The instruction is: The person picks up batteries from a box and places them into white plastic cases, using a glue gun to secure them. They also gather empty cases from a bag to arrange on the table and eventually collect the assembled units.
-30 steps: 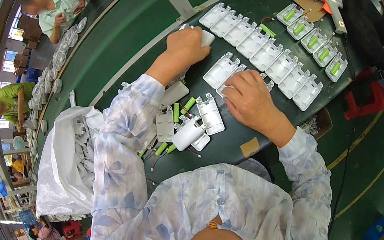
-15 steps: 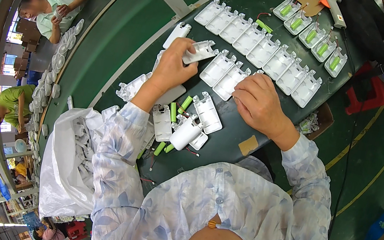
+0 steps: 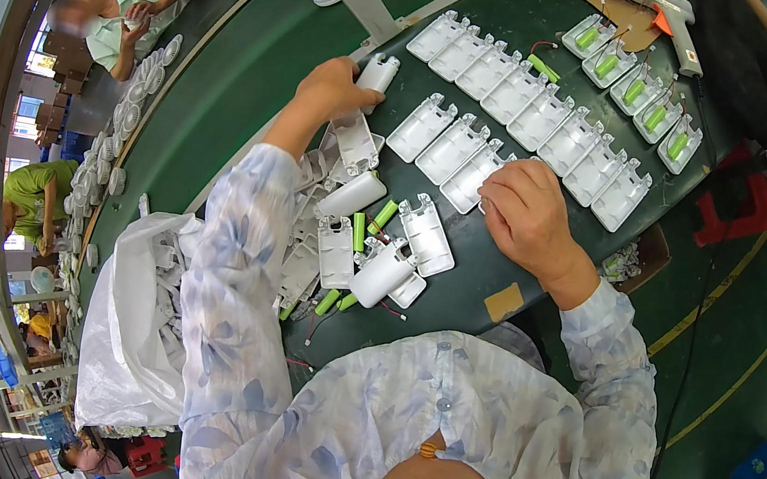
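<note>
My left hand (image 3: pixel 333 89) reaches to the far left of the table, thumb and fingers closed around the near end of a white plastic shell (image 3: pixel 380 72). Next to my right hand (image 3: pixel 531 219) is a short row of open white shells, its fingers curled together at the edge of the nearest shell (image 3: pixel 471 179); whether they pinch anything is hidden. Two more open shells, the middle one (image 3: pixel 451 147) and the left one (image 3: pixel 421 128), complete this row. Below my left hand lies a loose heap of shells, with a closed-looking white casing (image 3: pixel 384 275) and green battery cells (image 3: pixel 358 232).
A long row of open white shells (image 3: pixel 514 94) crosses the table's far side. Several shells with green cells (image 3: pixel 636 89) stand far right, near a glue gun (image 3: pixel 660 10). A white sack (image 3: pixel 130 329) stands left. Co-workers sit beyond the green belt (image 3: pixel 339 19).
My left hand has set the open shell it carried at the left end of the short row and moved left to another shell. My right hand stays by the row.
</note>
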### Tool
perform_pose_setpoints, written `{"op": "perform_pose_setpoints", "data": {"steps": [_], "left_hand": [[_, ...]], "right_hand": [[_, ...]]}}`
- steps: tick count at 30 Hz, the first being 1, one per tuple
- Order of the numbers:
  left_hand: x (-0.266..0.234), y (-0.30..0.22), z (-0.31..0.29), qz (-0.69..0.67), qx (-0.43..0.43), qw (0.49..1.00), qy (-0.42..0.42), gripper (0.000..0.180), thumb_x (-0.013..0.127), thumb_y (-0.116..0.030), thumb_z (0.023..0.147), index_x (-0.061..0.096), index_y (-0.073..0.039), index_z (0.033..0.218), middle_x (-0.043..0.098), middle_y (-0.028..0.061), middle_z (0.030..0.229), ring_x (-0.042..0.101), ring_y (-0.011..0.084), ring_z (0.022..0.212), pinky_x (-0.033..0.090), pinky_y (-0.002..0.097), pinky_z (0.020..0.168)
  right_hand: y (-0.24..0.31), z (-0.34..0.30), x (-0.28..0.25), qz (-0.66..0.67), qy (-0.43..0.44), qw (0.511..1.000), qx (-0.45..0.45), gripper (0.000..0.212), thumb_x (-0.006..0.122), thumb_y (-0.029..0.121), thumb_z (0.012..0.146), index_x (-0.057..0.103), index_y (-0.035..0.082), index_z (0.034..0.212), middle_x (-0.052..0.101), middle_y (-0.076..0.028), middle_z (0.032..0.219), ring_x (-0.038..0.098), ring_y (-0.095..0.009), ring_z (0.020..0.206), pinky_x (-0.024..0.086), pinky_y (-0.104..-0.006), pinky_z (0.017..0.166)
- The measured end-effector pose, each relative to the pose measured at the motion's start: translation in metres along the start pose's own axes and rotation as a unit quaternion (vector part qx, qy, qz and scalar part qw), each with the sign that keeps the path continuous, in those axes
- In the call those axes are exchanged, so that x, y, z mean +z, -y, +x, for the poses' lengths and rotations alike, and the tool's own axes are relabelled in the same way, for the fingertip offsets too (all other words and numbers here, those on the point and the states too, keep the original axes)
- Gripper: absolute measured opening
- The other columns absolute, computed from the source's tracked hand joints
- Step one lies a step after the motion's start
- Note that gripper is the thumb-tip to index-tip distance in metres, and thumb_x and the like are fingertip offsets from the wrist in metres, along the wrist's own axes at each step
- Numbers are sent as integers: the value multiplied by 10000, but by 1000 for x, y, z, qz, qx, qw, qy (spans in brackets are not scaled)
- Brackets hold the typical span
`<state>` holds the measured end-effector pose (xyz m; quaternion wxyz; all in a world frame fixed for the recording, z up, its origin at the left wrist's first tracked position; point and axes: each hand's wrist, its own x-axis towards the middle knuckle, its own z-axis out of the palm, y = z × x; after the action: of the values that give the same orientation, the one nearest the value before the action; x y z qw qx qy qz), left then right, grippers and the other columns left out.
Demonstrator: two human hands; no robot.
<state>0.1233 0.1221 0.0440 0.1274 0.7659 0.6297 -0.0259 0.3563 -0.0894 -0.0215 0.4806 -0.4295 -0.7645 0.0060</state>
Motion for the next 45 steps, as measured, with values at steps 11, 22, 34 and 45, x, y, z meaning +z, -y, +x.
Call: {"op": "perform_pose_setpoints", "data": {"steps": [11, 22, 34, 45], "left_hand": [[16, -1, -50, -178, 194, 957, -118, 222, 674, -197, 821, 704, -26, 959, 696, 136, 924, 662, 302, 765, 518, 372, 719], [-15, 28, -71, 39, 389, 915, -103, 187, 669, -14, 720, 707, -99, 882, 613, 63, 960, 597, 274, 948, 514, 380, 774], [3, 8, 18, 40, 156, 983, -93, 251, 627, -247, 856, 700, -50, 994, 687, 129, 1016, 647, 318, 932, 508, 402, 787], [0, 47, -50, 29, 57, 995, 71, 340, 620, -158, 773, 659, -56, 1095, 693, 145, 946, 662, 314, 903, 513, 399, 795]], "right_hand": [[1, 2, 1, 12, 0, 1000, 4, 189, 686, -5, 661, 632, 46, 834, 596, -67, 871, 574, -259, 857, 454, -376, 770], [1, 1, 0, 8, 2, 1000, 10, 177, 690, -2, 674, 631, 49, 833, 592, -70, 866, 571, -262, 854, 454, -371, 759], [-1, 1, 4, 3, 2, 1000, 16, 183, 705, -12, 677, 635, 39, 837, 597, -77, 865, 571, -269, 851, 467, -372, 752], [-5, -1, -4, 24, -58, 997, 46, 284, 599, -102, 669, 635, 8, 928, 604, -115, 887, 584, -299, 832, 484, -384, 718]]}}
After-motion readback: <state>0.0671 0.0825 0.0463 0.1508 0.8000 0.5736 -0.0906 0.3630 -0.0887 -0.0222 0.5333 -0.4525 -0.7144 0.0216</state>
